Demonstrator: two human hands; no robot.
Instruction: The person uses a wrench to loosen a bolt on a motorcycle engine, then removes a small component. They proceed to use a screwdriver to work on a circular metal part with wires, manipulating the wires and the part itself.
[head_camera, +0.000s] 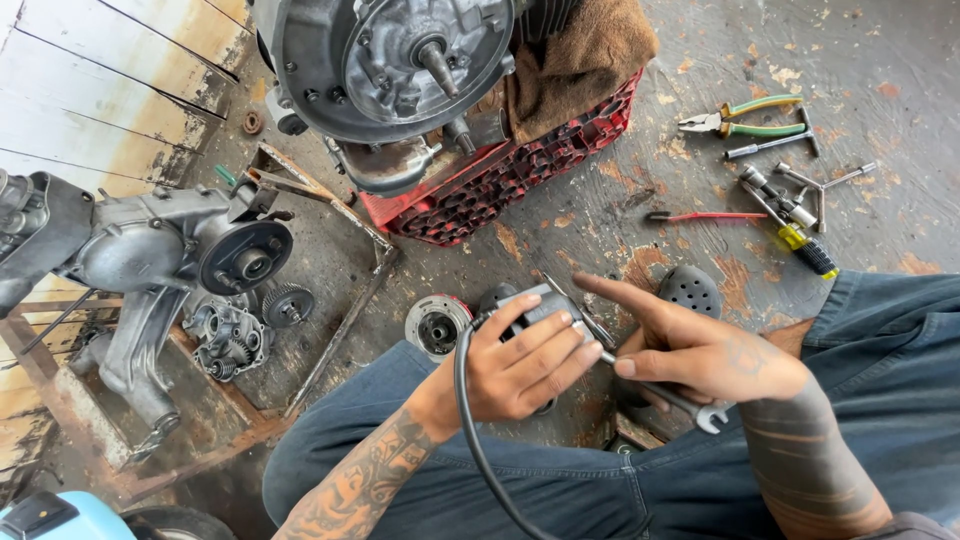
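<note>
The left hand (515, 365) has its fingers curled tight around a small grey metal block-shaped part (535, 303) with a black rubber cable (470, 420) trailing below the palm. The right hand (700, 350) touches the part's far end, index finger stretched out above it, the other fingers closed on a silver open-ended metal spanner (700, 412) jutting beneath them. A round silver and red rotor (436, 325) lies just left of the left fingertips.

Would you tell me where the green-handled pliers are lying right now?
In the head view, the green-handled pliers lie on the floor at the upper right, just above a T-handle wrench and right of the red crate.
</note>
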